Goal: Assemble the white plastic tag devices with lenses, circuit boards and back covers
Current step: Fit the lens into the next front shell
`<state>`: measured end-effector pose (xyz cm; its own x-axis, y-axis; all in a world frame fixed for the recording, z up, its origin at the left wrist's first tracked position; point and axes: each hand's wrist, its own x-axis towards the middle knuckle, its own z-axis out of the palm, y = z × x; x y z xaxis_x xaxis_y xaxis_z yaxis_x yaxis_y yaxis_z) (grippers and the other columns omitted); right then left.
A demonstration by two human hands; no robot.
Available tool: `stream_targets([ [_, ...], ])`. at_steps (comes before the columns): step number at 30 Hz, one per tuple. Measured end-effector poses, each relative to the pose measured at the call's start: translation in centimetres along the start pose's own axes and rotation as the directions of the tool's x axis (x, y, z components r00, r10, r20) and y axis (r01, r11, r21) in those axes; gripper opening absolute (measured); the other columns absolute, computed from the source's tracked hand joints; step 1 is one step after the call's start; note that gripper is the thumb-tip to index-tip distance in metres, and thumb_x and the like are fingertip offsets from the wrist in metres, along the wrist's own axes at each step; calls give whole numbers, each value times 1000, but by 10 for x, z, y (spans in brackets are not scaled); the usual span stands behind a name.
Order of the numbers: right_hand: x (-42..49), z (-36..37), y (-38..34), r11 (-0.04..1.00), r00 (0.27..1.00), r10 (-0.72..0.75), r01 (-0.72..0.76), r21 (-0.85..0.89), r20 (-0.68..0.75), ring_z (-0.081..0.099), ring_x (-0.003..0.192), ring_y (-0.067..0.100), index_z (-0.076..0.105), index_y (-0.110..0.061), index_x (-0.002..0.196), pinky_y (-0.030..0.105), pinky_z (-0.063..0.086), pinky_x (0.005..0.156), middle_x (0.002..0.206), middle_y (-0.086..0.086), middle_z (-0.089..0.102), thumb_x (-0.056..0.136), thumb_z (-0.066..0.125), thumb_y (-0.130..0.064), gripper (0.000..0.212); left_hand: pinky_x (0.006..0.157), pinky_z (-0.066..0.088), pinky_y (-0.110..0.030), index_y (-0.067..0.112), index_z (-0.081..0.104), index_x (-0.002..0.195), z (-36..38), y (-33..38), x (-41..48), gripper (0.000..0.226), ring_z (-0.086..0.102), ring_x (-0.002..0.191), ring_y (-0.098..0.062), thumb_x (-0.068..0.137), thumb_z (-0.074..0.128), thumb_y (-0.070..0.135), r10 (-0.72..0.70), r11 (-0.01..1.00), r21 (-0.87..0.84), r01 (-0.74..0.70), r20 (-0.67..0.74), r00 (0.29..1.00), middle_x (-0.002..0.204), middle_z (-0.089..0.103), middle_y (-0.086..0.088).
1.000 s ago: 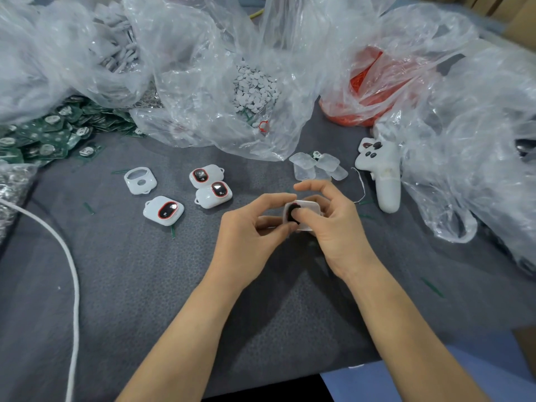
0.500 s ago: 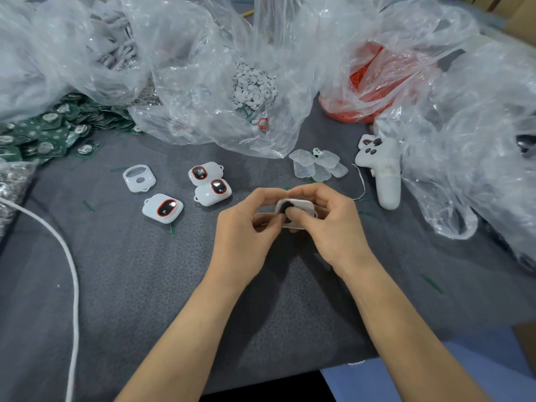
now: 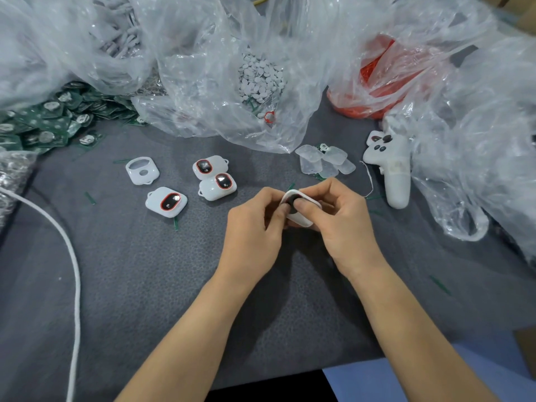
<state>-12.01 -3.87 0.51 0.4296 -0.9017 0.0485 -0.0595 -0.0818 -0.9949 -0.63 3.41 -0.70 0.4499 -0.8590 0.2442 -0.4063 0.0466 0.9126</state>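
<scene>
Both hands hold one white tag shell (image 3: 301, 217) above the middle of the grey mat. My left hand (image 3: 255, 227) grips its left side, thumb on the dark lens opening. My right hand (image 3: 339, 221) grips the right side, its thumb pressing the same dark spot. Three tags with red-ringed lenses (image 3: 166, 202) (image 3: 218, 185) (image 3: 206, 166) lie to the left. An empty white shell (image 3: 142, 171) sits beyond them. Clear back covers (image 3: 324, 162) are piled behind my hands.
Green circuit boards (image 3: 49, 120) are heaped at the far left. Crumpled plastic bags hold white discs (image 3: 261, 78) and red parts (image 3: 383, 82). A white handheld controller (image 3: 391, 169) lies to the right. A white cord (image 3: 74, 256) curves along the left.
My fingers have closed tighter round the tag shell and both thumbs now press on its lens opening. The shell has tilted a little.
</scene>
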Motion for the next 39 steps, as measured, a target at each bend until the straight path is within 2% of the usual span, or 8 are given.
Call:
stream_targets([
  [5, 0, -1, 1, 998, 999, 47, -47, 39, -12, 69, 86, 34, 66, -11, 79, 57, 55, 79, 85, 14, 72, 81, 71, -2, 11, 74, 54, -37, 14, 67, 97, 0, 0, 0, 14, 67, 76, -6, 92, 57, 5, 19, 999, 43, -19, 9, 1000, 82, 71, 7],
  [11, 2, 1, 0, 981, 991, 133, -130, 147, -8, 71, 73, 22, 62, -3, 78, 37, 59, 63, 78, 15, 70, 83, 66, 5, 10, 73, 53, -37, 13, 68, 95, 1, 3, 0, 12, 66, 75, -9, 92, 58, 7, 13, 999, 51, -13, 7, 1000, 80, 70, 6],
  [16, 3, -4, -1, 969, 988, 147, -153, 192, 46, 69, 80, 29, 64, -5, 82, 51, 58, 77, 82, 15, 71, 82, 68, 1, 8, 76, 57, -40, 15, 71, 99, 0, 4, 0, 18, 69, 77, -13, 92, 57, 6, -69, 994, -84, 68, -6, 998, 83, 72, 3],
  [21, 2, -3, -6, 944, 983, 139, -168, 285, 121, 69, 80, 24, 68, -10, 83, 41, 59, 72, 83, 10, 71, 80, 69, -1, 10, 75, 56, -38, 16, 71, 99, -2, 4, 1, 18, 69, 77, -13, 93, 57, 7, -94, 988, -126, 88, -40, 995, 83, 73, 2],
  [26, 1, -1, -7, 987, 992, 122, -126, 99, 40, 67, 81, 23, 71, -14, 83, 54, 55, 84, 84, 10, 72, 82, 69, -2, 12, 74, 55, -31, 14, 69, 93, -1, 6, -1, 13, 67, 75, -9, 91, 59, 7, -47, 998, -40, 46, -18, 999, 80, 71, 5],
  [30, 0, 2, -8, 996, 996, 77, -75, -56, 38, 65, 75, 15, 70, -13, 85, 41, 55, 79, 83, 9, 71, 84, 66, -1, 12, 64, 44, -17, 14, 68, 87, -1, 8, -2, 10, 59, 66, -7, 89, 61, 8, -5, 996, 91, 9, -47, 999, 73, 68, 6],
  [35, 0, 0, -8, 997, 995, 73, -70, -44, 62, 59, 73, 18, 65, -10, 79, 34, 49, 72, 78, 11, 66, 85, 64, 3, 15, 61, 40, -13, 12, 69, 89, -2, 9, -2, 10, 56, 66, -6, 89, 61, 7, 13, 993, 121, -12, -12, 1000, 73, 66, 6],
  [39, 0, -1, -7, 996, 997, 41, -35, -80, 70, 58, 70, 14, 64, -10, 78, 28, 49, 68, 75, 8, 65, 85, 64, 3, 15, 62, 42, -18, 11, 68, 89, -2, 8, -1, 9, 56, 65, -8, 89, 60, 6, 23, 992, 127, -25, 14, 1000, 74, 67, 4],
])
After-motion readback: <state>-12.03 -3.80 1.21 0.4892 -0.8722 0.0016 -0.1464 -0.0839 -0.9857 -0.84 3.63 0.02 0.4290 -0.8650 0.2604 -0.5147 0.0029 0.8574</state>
